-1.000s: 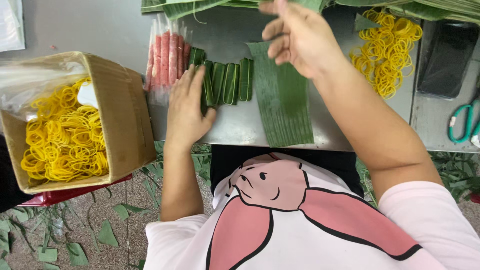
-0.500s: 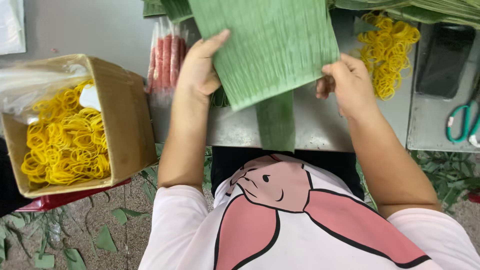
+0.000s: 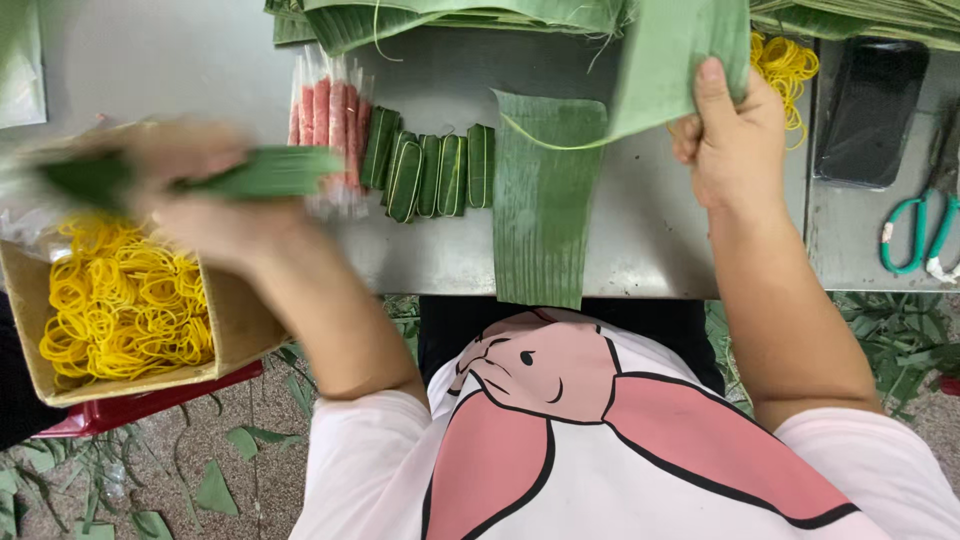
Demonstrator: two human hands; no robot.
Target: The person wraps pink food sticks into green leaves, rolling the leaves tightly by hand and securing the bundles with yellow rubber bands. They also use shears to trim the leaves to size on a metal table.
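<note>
My left hand (image 3: 190, 190) is blurred with motion over the cardboard box (image 3: 235, 335) and grips a torn strip of green leaf (image 3: 265, 170). My right hand (image 3: 735, 140) holds the rest of the large leaf piece (image 3: 680, 60) above the metal table (image 3: 650, 230). A long leaf strip (image 3: 545, 200) lies flat on the table in front of me, hanging over the near edge. Several leaf-wrapped rolls (image 3: 430, 170) lie in a row beside it, next to a clear pack of pink sausages (image 3: 325, 115).
The cardboard box holds yellow rubber bands (image 3: 120, 305). More yellow bands (image 3: 785, 65) lie at the back right beside a black phone (image 3: 870, 110) and green-handled scissors (image 3: 925, 225). A stack of leaves (image 3: 450, 15) runs along the far edge. Leaf scraps (image 3: 215, 485) litter the floor.
The big leaf held in both hands has been torn. My left hand swung left over the box with a strip; my right hand moved up right with the remainder.
</note>
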